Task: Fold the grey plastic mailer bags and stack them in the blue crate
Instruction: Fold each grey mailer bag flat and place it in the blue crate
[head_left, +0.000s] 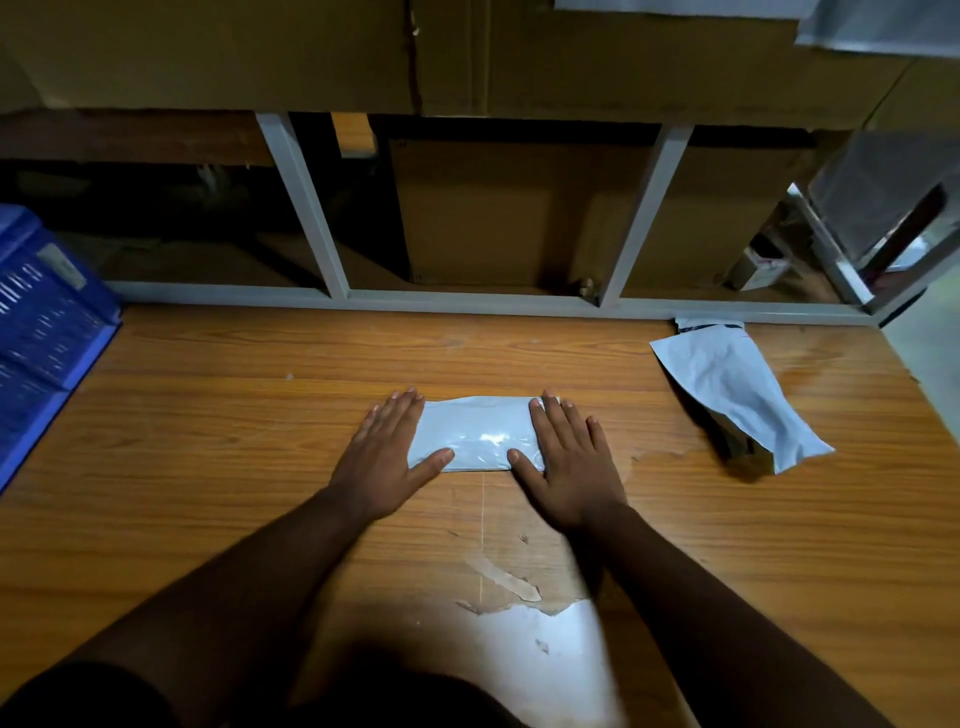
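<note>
A folded grey mailer bag (475, 434) lies flat in the middle of the wooden table (208, 426). My left hand (387, 452) presses its left end with straight fingers, and my right hand (566, 457) lies flat on its right end. A second grey mailer bag (737, 384) lies unfolded and crumpled at the far right of the table. The blue crate (47, 322) stands at the table's left edge, only partly in view.
A grey metal frame (467, 300) runs along the back of the table, with cardboard boxes (493, 218) behind and above it. The table's veneer is chipped near the front (519, 592). More grey plastic (883, 192) hangs at the upper right.
</note>
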